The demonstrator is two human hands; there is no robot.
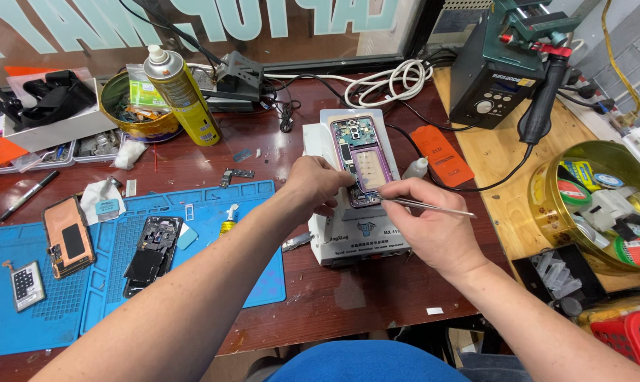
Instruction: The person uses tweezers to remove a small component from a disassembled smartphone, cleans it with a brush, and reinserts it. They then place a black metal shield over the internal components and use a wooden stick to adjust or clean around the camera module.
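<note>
The opened phone (362,160) lies back-side up on a white heating box (355,233) near the middle of the table (334,297), raised so both hands can work at its lower edge. The left hand (318,185) presses on the phone's left side, its grip closed on the frame, apparently to steady it. The right hand (433,225) pinches a thin metal tool (426,205), tip set at the phone's bottom edge. A blue mat (51,318) to the left keeps removed phone parts (150,255) together.
</note>
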